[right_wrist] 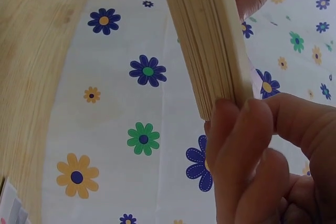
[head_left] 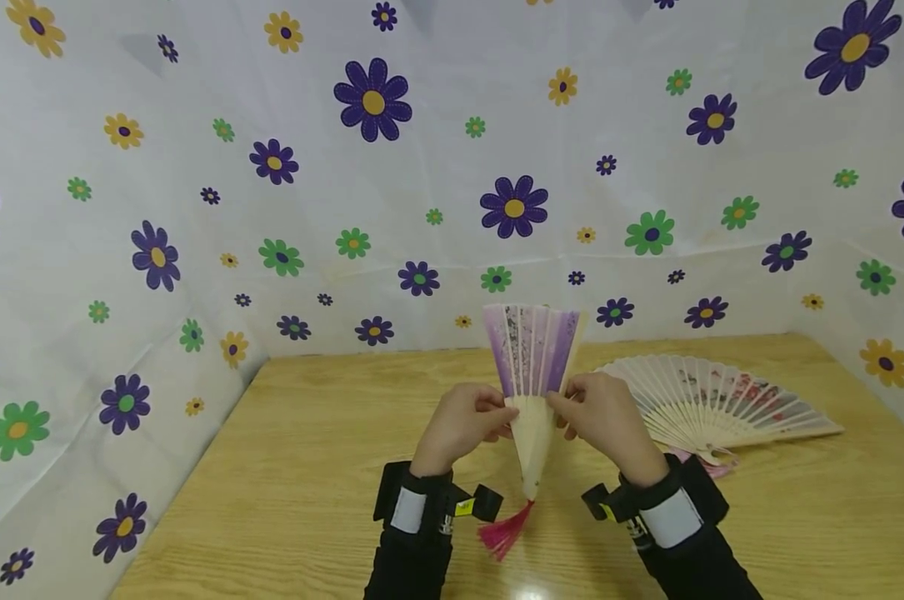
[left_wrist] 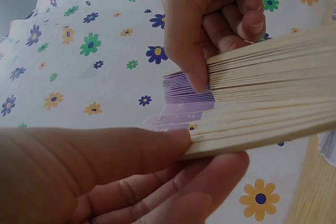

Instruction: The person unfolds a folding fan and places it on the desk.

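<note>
A purple folding fan (head_left: 534, 367) with pale wooden ribs and a pink tassel (head_left: 502, 533) is held upright over the table, spread only a little. My left hand (head_left: 466, 423) pinches its left outer rib and my right hand (head_left: 600, 417) pinches the right outer rib. In the left wrist view the stacked ribs (left_wrist: 268, 98) run across, with my left thumb (left_wrist: 105, 156) pressed on the lowest one and the other hand's fingers (left_wrist: 220, 19) on the top. In the right wrist view my right fingers (right_wrist: 247, 145) curl round the rib bundle (right_wrist: 210, 40).
A second fan (head_left: 721, 400), white with red print, lies fully spread on the wooden table (head_left: 309, 467) to the right of my hands. Flower-patterned white sheets (head_left: 377, 167) wall in the table at the back and both sides.
</note>
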Motion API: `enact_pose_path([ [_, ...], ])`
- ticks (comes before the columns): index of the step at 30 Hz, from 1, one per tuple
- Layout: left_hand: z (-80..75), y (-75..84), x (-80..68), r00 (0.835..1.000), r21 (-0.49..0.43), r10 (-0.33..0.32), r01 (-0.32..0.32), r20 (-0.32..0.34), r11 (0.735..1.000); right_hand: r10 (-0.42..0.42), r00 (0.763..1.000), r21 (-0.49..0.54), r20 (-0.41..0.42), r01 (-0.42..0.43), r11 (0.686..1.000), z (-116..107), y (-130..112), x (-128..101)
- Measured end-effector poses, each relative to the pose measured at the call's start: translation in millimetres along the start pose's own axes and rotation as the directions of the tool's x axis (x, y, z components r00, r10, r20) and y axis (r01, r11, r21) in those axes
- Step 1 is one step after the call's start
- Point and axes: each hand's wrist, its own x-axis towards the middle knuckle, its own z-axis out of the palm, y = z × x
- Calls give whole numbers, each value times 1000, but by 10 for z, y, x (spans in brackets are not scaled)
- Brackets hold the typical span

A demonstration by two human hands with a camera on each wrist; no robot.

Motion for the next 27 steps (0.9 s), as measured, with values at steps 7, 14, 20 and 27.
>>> enact_pose_path([
  [7, -24, -1, -6, 999, 15, -30, 30, 13, 999, 5, 1000, -4, -18, -5, 1000, -12, 18, 1],
  [14, -46, -12, -15, 999, 23, -40, 40, 9, 999, 20, 1000, -5, -13, -20, 1000, -18, 20, 9],
  [20, -55, -15, -18, 999, 23, -36, 36, -1, 999, 4, 1000, -7, -14, -4, 1000, -41, 34, 18],
  [27, -120, -35, -28, 999, 38, -44, 45, -20, 998, 4, 1000, -20, -26, -5, 1000, -96, 57, 8],
])
